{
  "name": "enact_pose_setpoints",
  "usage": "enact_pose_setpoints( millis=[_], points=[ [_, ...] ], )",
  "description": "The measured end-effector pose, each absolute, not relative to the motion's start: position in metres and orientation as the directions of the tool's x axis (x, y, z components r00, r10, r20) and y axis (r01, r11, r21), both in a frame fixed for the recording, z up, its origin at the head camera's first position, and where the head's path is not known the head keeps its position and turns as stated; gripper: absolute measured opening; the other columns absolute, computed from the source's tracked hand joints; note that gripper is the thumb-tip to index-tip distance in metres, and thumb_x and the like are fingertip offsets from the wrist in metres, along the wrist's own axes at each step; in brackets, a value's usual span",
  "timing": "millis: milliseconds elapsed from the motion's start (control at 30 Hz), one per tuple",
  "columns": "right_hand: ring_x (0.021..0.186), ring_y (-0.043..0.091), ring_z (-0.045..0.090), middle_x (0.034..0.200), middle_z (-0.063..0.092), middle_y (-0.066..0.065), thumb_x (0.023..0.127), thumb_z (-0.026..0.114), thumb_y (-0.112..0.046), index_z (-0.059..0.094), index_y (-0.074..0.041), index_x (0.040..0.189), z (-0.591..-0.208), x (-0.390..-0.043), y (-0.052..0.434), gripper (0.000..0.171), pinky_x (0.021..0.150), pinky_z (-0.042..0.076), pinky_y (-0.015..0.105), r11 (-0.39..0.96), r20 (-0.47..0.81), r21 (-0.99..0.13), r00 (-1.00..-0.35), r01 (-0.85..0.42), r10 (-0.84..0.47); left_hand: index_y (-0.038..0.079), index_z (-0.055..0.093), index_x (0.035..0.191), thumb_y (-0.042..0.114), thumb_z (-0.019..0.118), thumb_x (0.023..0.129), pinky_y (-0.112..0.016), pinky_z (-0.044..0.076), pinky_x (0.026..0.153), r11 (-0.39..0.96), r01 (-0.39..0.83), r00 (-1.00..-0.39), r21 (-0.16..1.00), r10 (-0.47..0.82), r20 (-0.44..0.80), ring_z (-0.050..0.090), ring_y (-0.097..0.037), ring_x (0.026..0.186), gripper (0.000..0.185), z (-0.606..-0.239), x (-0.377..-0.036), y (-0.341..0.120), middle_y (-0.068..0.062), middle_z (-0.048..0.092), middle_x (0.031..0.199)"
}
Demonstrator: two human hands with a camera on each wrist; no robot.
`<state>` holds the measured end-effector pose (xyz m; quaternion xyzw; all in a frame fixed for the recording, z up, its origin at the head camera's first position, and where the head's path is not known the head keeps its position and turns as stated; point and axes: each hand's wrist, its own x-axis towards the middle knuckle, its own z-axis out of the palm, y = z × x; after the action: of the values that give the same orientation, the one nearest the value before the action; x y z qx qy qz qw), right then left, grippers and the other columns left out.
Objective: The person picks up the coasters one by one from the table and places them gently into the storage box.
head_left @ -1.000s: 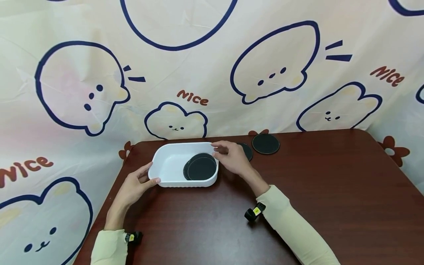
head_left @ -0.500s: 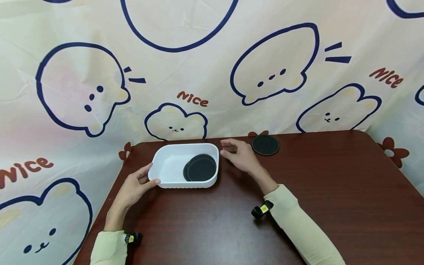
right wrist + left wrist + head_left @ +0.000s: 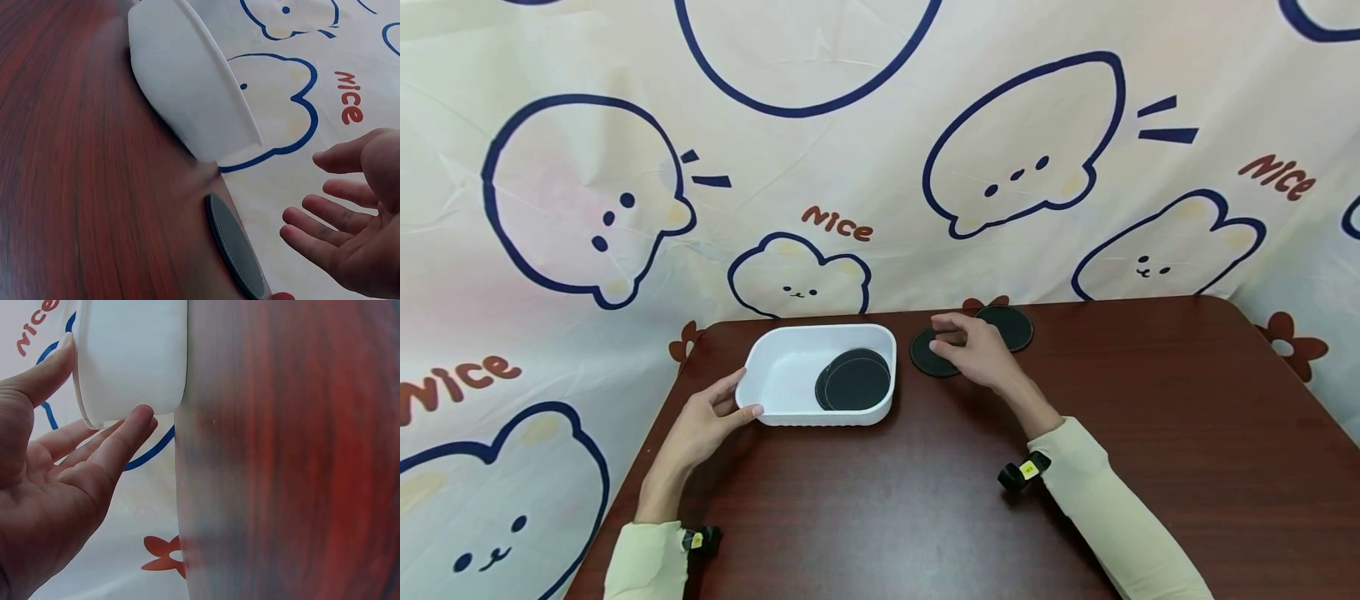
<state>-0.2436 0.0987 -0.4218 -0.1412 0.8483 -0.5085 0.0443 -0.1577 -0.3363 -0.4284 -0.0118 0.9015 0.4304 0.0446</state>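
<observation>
A white plastic storage bin stands at the back left of the table, with round black coasters overlapping inside its right end. My left hand holds the bin's left end, thumb at the near corner and fingers at the far side; the left wrist view shows fingertips against the bin's end wall. To the right of the bin, my right hand hovers with relaxed fingers, holding nothing. A black coaster lies partly hidden below its fingertips. Another black coaster lies behind the hand, near the back edge.
The dark brown wooden table reaches forward and right of the bin. A printed cloth hangs directly behind the table's back edge and along its sides.
My right hand has moved right, from the bin's right rim to over the coasters outside, uncovering the nearer one. The left hand and the bin have stayed put.
</observation>
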Motion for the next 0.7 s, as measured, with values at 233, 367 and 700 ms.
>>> enact_pose_setpoints(
  millis=[233,367,700],
  points=[
    [0.136,0.034,0.067,0.155,0.062,0.014,0.106,0.07,-0.02,0.057,-0.009,0.154,-0.425,-0.24,0.114,0.051,0.105,0.06,0.052,0.47,0.055,-0.861,-0.953,-0.197,-0.298,0.008,0.031,0.17,0.031,0.08,0.099,-0.049,0.052,0.106,0.629,-0.066,-0.995,0.775,0.015,-0.096,0.059,-0.047,0.141,0.088,-0.43,-0.157,-0.337,-0.03,0.043,0.165],
    [0.136,0.033,0.067,0.155,0.062,0.014,0.106,0.07,-0.021,0.056,-0.01,0.155,-0.429,-0.239,0.123,0.052,0.106,0.06,0.052,0.485,0.046,-0.853,-0.954,-0.191,-0.295,0.008,0.031,0.17,0.03,0.08,0.1,-0.049,0.053,0.106,0.628,-0.065,-0.995,0.775,0.017,-0.097,0.059,-0.046,0.141,0.088,-0.43,-0.157,-0.337,-0.03,0.043,0.166],
    [0.134,0.036,0.068,0.151,0.064,0.02,0.108,0.066,-0.016,0.054,-0.002,0.156,-0.436,-0.236,0.144,0.051,0.105,0.059,0.054,0.493,0.055,-0.843,-0.946,-0.216,-0.319,0.009,0.032,0.17,0.034,0.08,0.099,-0.05,0.052,0.106,0.625,-0.059,-0.996,0.779,0.02,-0.091,0.059,-0.047,0.141,0.089,-0.43,-0.158,-0.337,-0.03,0.043,0.166]
  ],
)
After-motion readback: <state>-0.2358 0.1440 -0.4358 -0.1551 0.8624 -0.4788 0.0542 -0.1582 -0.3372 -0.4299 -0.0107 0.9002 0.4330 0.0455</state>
